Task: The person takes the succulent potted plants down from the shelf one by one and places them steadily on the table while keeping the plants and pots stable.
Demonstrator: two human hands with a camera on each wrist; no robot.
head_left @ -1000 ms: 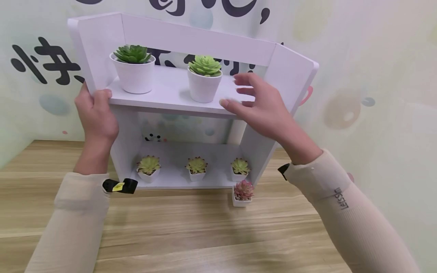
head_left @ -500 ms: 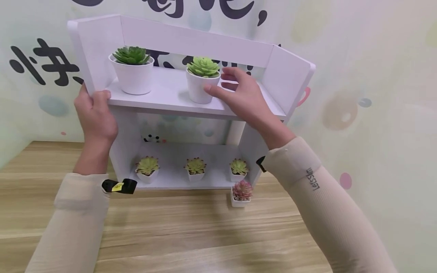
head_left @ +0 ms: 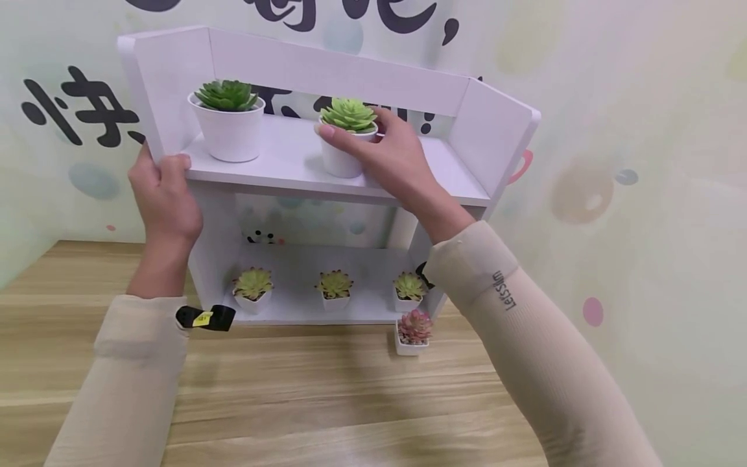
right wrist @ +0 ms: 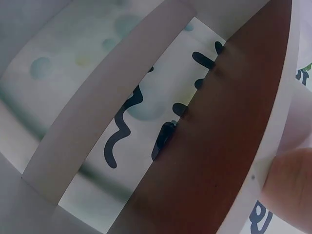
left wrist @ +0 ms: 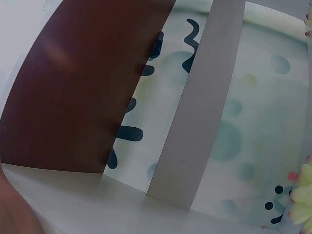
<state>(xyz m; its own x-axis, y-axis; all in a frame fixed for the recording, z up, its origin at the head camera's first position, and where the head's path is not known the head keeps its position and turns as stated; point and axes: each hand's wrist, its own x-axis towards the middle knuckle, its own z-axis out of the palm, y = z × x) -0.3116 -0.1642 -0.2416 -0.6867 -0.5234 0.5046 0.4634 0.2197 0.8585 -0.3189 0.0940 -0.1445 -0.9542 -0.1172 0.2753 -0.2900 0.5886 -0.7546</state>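
White round tapered pot w/ light-green rosette succulent [head_left: 340, 155], qty 1: upper tier of white two-tier shelf unit [head_left: 338, 55], approx. mid-board, long axis vert., base apparently on the board. R. hand [head_left: 393, 152], bare: curled round said pot from its R. side, thumb across front just below rim & pointing L., fingers passing behind; fingertips hidden, so rear contact can't be told. Key relation: pot lies L. of R. palm, betw. thumb (front) & fingers (rear); R. hand much the nearer, L. well apart. L. hand [head_left: 166, 194], bare: grips L. side of unit, thumb at front edge of upper board, other fingers mostly out of sight. Larger white round pot w/ dark-green succulent [head_left: 227, 136], qty 1: upper tier, betw. L. hand & held pot, touched by neither hand. Small white pots w/ yellow-green succulents, qty 3: lower tier, in a row, viz. L. pot [head_left: 253, 290], ctr. pot [head_left: 335, 289], R. pot [head_left: 408, 290]. Small white pot w/ red-pink succulent [head_left: 412, 332], qty 1: on light wood-grain tabletop [head_left: 292, 395], just in front of unit's R. end.
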